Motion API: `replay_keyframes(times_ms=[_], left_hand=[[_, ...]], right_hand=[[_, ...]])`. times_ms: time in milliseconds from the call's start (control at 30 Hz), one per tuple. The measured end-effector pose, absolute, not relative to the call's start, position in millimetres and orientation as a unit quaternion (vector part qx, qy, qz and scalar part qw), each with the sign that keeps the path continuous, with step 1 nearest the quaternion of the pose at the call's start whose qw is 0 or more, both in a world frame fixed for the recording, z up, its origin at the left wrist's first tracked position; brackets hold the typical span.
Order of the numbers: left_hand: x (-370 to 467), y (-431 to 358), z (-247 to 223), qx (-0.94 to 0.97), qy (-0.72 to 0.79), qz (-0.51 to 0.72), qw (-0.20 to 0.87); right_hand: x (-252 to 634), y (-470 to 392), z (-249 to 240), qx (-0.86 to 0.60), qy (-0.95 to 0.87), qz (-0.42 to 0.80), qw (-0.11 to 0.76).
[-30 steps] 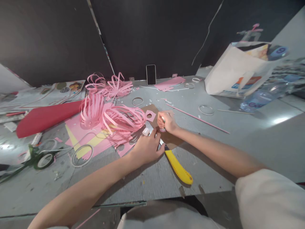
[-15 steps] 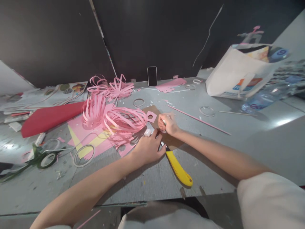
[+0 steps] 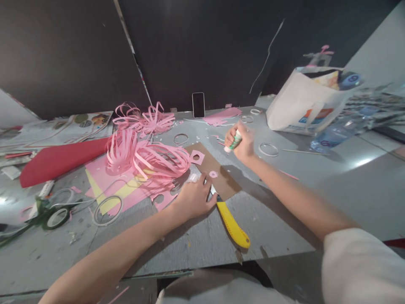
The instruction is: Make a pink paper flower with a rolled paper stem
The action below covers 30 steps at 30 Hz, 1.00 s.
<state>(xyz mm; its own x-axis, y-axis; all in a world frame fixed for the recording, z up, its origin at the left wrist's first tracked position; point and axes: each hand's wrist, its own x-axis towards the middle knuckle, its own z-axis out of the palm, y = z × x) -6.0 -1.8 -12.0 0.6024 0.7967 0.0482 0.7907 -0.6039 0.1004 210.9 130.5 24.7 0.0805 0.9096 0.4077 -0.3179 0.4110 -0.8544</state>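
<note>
My right hand (image 3: 242, 145) is raised above the table, its fingers wrapped round a glue stick (image 3: 234, 141) with a white and green body. My left hand (image 3: 195, 196) lies with spread fingers at the edge of a brown board (image 3: 226, 183). Beside its fingers is a small white cap (image 3: 193, 178). A yellow-handled cutter knife (image 3: 234, 226) lies by its thumb, the blade partly hidden under the fingers. On the board sits a small pink paper ring (image 3: 213, 174). A pink paper square with a round hole (image 3: 197, 157) rests at the board's far edge.
Pink paper-strip balls (image 3: 163, 159) and pink sheets lie to the left, near red paper (image 3: 63, 162) and green tape (image 3: 57, 217). A phone (image 3: 198, 104) leans on the back wall. At right stand a white bag (image 3: 287, 101) and a plastic bottle (image 3: 340, 133). Wire rings lie about.
My right hand has lifted from the board and moved up and right with the glue stick. The pink paper ring now shows on the board. My left hand stays almost where it was.
</note>
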Motion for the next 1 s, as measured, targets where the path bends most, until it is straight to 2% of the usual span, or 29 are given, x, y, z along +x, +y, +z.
replay_keyframes(times_ms=[167,300,400,500,733,1000], left_hand=[[-7.3,-2.5,-14.4,0.894,0.445,0.036,0.028],[-8.6,-2.7,-16.7,0.895,0.444,0.043,0.021],[-9.0,-2.6,-17.9,0.894,0.445,0.045,0.023],[-9.0,-2.6,-19.1,0.894,0.445,0.042,0.023],[-9.1,-2.5,-21.6,0.894,0.446,0.047,0.015],[-10.2,-2.0,-24.4,0.896,0.437,0.079,0.011]], right_hand=[[244.3,136.4,39.1,-0.39,-0.537,0.388,0.639],[276.4,120.3,35.6,-0.496,-0.569,0.345,0.558],[294.4,103.3,29.5,-0.538,-0.553,0.391,0.502],[302.1,91.8,20.4,-0.523,-0.523,0.471,0.482],[304.8,90.0,-8.6,-0.507,-0.376,0.601,0.491],[307.0,91.6,-28.9,-0.468,-0.431,0.564,0.527]])
